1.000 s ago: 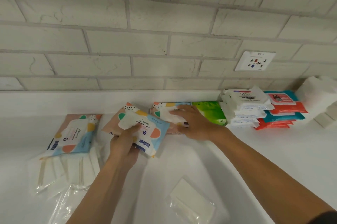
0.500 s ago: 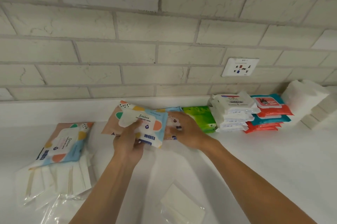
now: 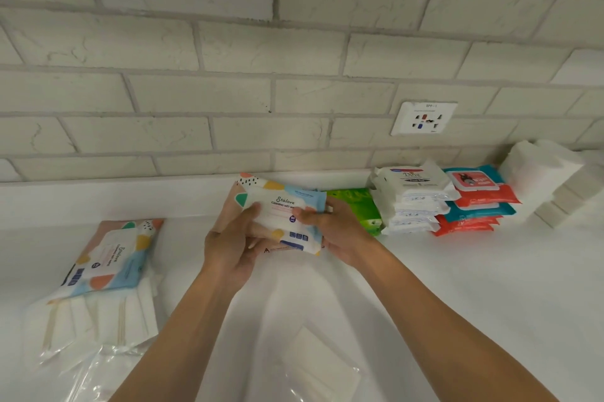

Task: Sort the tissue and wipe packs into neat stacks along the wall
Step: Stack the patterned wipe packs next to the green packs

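Stalove pack (image 3: 287, 212) is the one being sorted, but big stuff first: brick wall (image 3: 228, 74) at the back, white worktop (image 3: 490, 287) with open room front right. Against the wall, side by side: red and teal stack (image 3: 477, 208), white stack (image 3: 411, 202), green pack (image 3: 356, 208). The Stalove pack is held just left of the green one, over what looks like a matching pack (image 3: 228, 212), hard to tell. It's gripped at each end by left hand (image 3: 228, 248) and right hand (image 3: 336, 228). Next move, I'd guess: set it down square, edges flush, then fetch the twin pack (image 3: 111, 257) lying well off left.
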A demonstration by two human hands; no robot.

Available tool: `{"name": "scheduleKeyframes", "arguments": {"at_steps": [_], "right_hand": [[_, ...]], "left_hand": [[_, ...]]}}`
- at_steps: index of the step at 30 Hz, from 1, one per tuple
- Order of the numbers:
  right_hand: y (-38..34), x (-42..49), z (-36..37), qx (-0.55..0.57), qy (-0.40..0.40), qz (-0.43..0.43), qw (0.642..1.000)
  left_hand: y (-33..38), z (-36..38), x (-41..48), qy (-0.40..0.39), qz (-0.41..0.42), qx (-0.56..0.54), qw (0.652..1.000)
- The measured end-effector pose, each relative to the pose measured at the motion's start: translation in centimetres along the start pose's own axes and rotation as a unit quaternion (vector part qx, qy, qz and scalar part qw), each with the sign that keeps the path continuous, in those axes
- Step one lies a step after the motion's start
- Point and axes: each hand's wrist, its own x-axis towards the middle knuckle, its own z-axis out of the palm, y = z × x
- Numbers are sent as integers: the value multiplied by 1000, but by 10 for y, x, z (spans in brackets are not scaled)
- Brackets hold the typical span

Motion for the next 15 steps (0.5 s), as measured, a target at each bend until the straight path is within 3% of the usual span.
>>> {"name": "scheduleKeyframes", "arguments": {"at_steps": [3,6,9,15], "right_hand": [[-5,8,-9,-38,20,-9,999],[-12,16,-15,-172,47,-45,983],[-20,19,-11,-281,84,-69,954],[-20,25,-10,-369,120,-113,915]], "left_hand": [[5,-8,8,45,20,55,997],[4,-6,17,62,45,140,987],[1,-6,30,83,77,233,966],[-4,1,39,78,103,388,912]]}}
